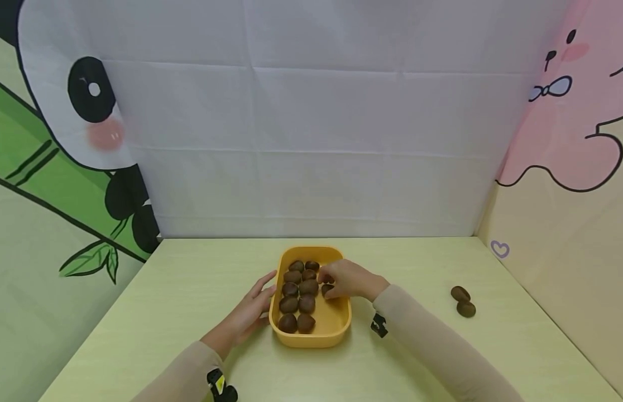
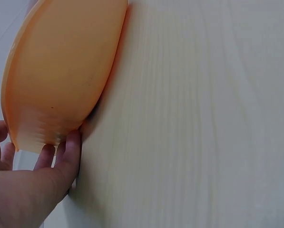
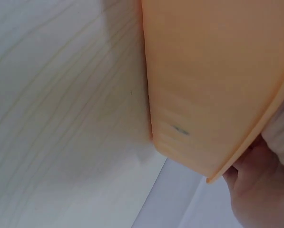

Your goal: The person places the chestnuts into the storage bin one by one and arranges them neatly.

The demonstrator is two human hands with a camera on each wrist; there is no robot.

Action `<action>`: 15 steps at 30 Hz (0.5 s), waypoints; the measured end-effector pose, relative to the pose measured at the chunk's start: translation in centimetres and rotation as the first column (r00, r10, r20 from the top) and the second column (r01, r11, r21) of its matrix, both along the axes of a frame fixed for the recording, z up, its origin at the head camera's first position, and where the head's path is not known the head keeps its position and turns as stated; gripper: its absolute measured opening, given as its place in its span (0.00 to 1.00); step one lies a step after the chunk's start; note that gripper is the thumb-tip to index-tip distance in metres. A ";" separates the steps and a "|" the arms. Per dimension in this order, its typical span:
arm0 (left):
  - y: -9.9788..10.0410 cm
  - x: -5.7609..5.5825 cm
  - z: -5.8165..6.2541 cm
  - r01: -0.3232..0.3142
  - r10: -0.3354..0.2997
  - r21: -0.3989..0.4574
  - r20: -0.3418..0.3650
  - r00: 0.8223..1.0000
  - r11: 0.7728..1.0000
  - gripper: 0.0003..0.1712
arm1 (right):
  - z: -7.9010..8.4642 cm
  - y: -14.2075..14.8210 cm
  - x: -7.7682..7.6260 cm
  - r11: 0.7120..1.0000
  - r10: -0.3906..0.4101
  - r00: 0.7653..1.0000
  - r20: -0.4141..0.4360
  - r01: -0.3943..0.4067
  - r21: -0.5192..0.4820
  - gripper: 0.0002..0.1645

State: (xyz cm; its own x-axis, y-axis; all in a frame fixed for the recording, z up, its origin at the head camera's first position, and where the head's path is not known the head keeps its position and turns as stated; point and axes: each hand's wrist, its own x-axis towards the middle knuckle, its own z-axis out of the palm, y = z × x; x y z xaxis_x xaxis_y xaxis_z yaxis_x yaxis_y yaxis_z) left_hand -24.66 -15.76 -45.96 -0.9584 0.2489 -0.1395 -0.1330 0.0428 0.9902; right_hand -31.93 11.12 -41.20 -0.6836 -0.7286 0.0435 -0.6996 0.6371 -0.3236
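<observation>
A yellow plastic tray [image 1: 336, 329] stands on the table with several brown chestnuts [image 1: 306, 304] lined up in two columns along its left side. My right hand [image 1: 353, 279] reaches over the tray's right rim, its thumb and fingers pinching a chestnut [image 1: 327, 289] beside the columns. In the right wrist view the tray's outer wall [image 3: 213, 85] hides most of that hand. My left hand [image 1: 251, 312] rests against the tray's left side with fingers extended. The left wrist view shows its fingertips [image 2: 73, 137] touching the lower part of the tray wall.
Two more chestnuts [image 1: 463, 301] lie together on the table to the right, beyond the right forearm. Behind the pale wooden table [image 1: 402, 357] hangs a white cloth [image 1: 316, 184]. Side panels with cartoon drawings [image 1: 557, 128] border it left and right.
</observation>
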 end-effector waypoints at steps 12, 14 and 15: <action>0.0 0.0 -0.1 0.007 -0.007 0.000 -0.005 1.000 1.000 0.34 | 0.9 2.1 1.0 0.986 0.036 0.999 0.001 -0.036 -0.161 0.16; 0.0 0.0 -0.1 0.006 -0.006 0.000 -0.005 1.000 1.000 0.34 | 1.4 3.0 1.3 0.982 0.036 0.999 -0.031 -0.041 -0.187 0.17; 0.0 0.0 -0.1 0.004 -0.004 0.000 -0.005 1.000 1.000 0.34 | 1.6 3.5 1.5 0.979 0.035 0.998 -0.048 -0.044 -0.199 0.17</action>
